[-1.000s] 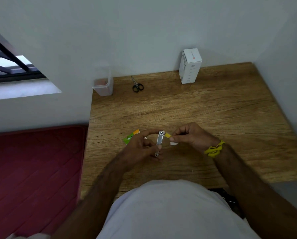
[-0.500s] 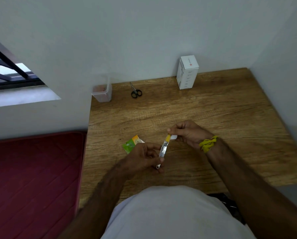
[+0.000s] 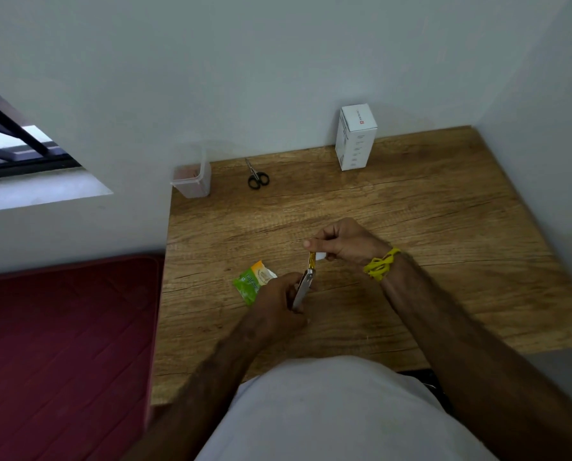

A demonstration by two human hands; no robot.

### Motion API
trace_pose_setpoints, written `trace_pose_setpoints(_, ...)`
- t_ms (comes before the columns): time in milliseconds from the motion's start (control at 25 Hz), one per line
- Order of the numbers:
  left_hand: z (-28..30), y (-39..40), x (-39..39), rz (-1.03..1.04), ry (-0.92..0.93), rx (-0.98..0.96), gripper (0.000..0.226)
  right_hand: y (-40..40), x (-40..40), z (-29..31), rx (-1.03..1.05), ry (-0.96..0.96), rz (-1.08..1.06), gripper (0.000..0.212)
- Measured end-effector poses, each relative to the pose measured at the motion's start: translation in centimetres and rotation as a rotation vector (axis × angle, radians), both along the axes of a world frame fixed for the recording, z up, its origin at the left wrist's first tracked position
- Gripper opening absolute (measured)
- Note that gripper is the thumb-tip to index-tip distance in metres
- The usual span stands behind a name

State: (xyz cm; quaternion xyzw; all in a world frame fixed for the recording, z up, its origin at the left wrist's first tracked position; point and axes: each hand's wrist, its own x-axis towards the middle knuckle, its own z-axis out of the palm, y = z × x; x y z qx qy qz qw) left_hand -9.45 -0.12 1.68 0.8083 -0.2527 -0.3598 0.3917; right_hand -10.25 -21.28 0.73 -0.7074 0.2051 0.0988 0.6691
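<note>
My left hand (image 3: 279, 299) grips a silver nail clipper (image 3: 302, 289) above the wooden table (image 3: 411, 227), its jaws pointing away from me. The jaws sit at the near end of a small yellow strip (image 3: 311, 260) with a white piece beside it. My right hand (image 3: 342, 242) pinches the far end of that strip between thumb and fingers; a yellow band is on its wrist. A green and orange sachet (image 3: 253, 282) lies on the table just left of my left hand.
Small black-handled scissors (image 3: 257, 176) lie near the back wall. A clear plastic container (image 3: 193, 179) stands at the table's back left corner, a white box (image 3: 356, 138) upright at the back. A red mattress (image 3: 61, 344) lies left of the table.
The clipper has tilted from upright between both hands to a slant, with its jaws meeting the yellow strip. My right hand has lifted away a little, holding the strip out.
</note>
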Motion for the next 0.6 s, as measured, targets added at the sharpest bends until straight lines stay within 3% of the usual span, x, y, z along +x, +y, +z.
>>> trace_pose_setpoints(80, 0.2, 0.2, 0.6, -0.071, 0.017, 0.015, 0.069, -0.2, -0.1, 0.0, 0.010, -0.004, -0.004, 0.020)
trace_pose_setpoints(200, 0.7, 0.5, 0.9, -0.094, 0.251, -0.101, 0.081, -0.7, 0.2, -0.4, 0.011, -0.010, -0.046, 0.035)
trace_pose_setpoints(320, 1.1, 0.7, 0.6, -0.008, 0.492, -0.242, 0.054, -1.2, 0.4, -0.7, 0.026, 0.014, -0.053, 0.035)
trace_pose_setpoints(400, 1.0, 0.8, 0.5, -0.006, 0.502, -0.232, 0.033, -1.4, 0.3, -0.9, 0.032, 0.026, -0.042, 0.035)
trace_pose_setpoints(520, 0.1, 1.0, 0.4, -0.063, 0.484, -0.229, 0.030, -1.4, 0.4, -1.1, 0.026, 0.039, -0.038, 0.031)
trace_pose_setpoints(600, -0.3, 0.7, 0.0, 0.017, 0.518, -0.260, 0.029, -1.5, 0.6, -0.9, 0.046, 0.050, -0.049, 0.028)
